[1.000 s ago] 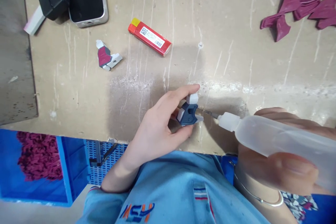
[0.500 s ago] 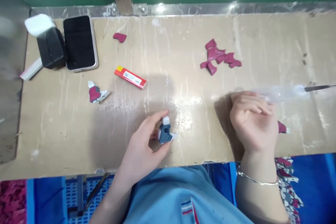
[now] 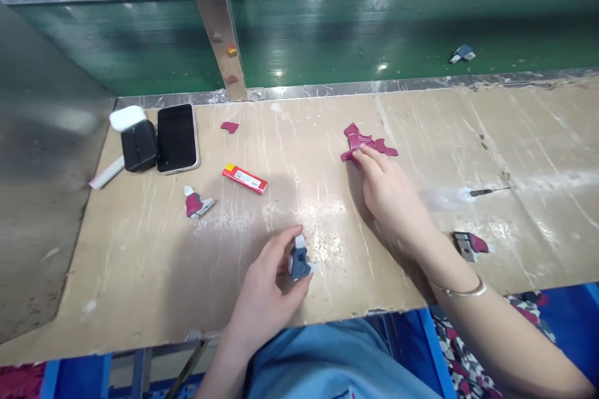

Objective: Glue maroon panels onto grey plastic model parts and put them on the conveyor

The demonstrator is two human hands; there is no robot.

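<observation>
While the left hand (image 3: pixel 266 290) pinches an angular navy-and-white block (image 3: pixel 298 266) | right hand (image 3: pixel 392 198) touches thin, curved maroon pieces (image 3: pixel 384 148), grip hard to tell | translucent needle-tipped bottle (image 3: pixel 444 196) on streaked table (image 3: pixel 206 299)

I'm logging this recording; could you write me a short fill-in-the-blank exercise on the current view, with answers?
1. The left hand holds a small part coloured dark blue and ____.
2. The right hand is at the maroon pieces, and the clear bottle lies to its ____ in the view.
3. The red lighter has a ____ end.
4. The wide strip just past the metal edge is ____.

Missing words: white; right; yellow; green.
</observation>
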